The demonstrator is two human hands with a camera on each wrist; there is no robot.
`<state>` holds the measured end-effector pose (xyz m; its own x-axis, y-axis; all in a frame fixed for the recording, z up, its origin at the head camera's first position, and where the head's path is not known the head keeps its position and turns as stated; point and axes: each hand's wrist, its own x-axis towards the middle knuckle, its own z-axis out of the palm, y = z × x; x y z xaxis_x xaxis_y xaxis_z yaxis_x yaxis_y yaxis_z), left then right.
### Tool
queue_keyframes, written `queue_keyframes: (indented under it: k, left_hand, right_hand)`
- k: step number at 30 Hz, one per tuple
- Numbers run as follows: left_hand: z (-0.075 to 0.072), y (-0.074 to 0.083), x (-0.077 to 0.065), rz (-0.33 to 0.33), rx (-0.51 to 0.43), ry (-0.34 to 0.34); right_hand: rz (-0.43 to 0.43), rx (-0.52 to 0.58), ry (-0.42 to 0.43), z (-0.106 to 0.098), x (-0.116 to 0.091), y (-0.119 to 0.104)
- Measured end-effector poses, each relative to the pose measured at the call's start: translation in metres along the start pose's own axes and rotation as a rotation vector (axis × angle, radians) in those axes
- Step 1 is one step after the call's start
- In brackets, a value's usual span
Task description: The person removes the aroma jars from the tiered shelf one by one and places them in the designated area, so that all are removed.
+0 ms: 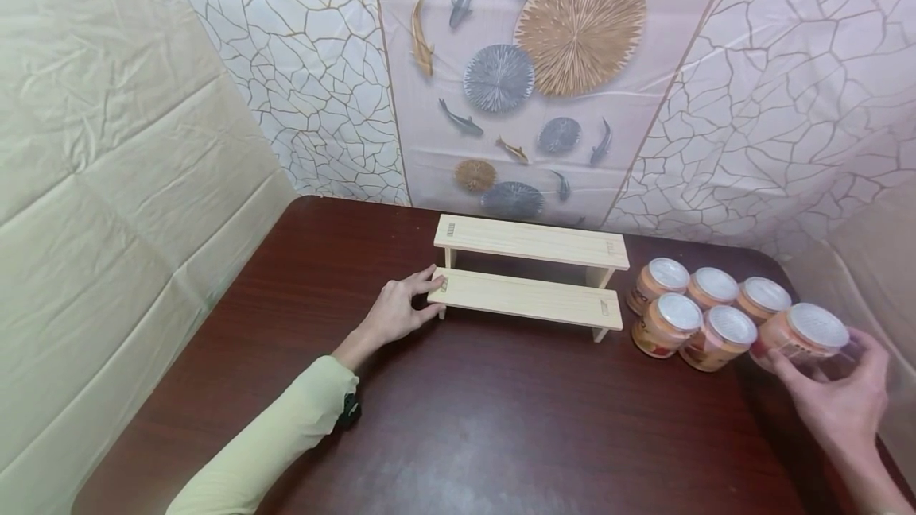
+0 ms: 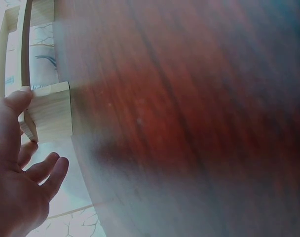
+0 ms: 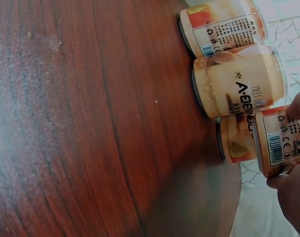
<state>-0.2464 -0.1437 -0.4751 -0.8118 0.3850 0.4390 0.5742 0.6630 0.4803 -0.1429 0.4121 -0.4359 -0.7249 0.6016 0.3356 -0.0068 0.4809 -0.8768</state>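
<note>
My left hand (image 1: 392, 312) grips the left end of a pale two-step wooden stand (image 1: 525, 298). In the left wrist view the thumb (image 2: 19, 100) lies against the edge of the lower step, with a finger on its other side. Over at the far right, my right hand (image 1: 844, 396) holds an orange-labelled jar (image 1: 805, 331) with a pale lid, thumb and fingers around its side. This jar is upright, its base raised off the table in the right wrist view. Several similar jars (image 1: 718, 338) stand close together just left of it.
The dark reddish-brown wooden table (image 1: 458, 420) has a rounded back right corner near the jars. Behind it hangs a patterned cloth (image 1: 572, 30) with fish and round leaves. A plain beige cloth (image 1: 107, 181) covers the left side.
</note>
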Motion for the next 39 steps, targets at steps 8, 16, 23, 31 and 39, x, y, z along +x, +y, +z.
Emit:
queue_keyframes:
  k: [8,16,23,31,39]
  left_hand:
    - [0.000,0.001,0.000,0.001,-0.002,-0.001]
    - [-0.001,0.001,-0.001,-0.001,-0.001,0.000]
    - [-0.001,0.002,-0.001,0.006,-0.003,0.009]
    - [-0.001,0.001,-0.001,0.001,-0.006,0.008]
    - [0.000,0.001,0.000,-0.010,-0.005,-0.005]
  right_hand:
    - [0.000,-0.018,-0.015,0.003,-0.002,0.009]
    - [0.056,-0.009,-0.045,0.007,-0.003,0.016]
    - [0.059,0.016,-0.042,0.011,-0.002,0.021]
    - [0.059,-0.022,-0.058,0.014,-0.004,0.024]
    - [0.084,-0.050,-0.064,0.016,-0.005,0.029]
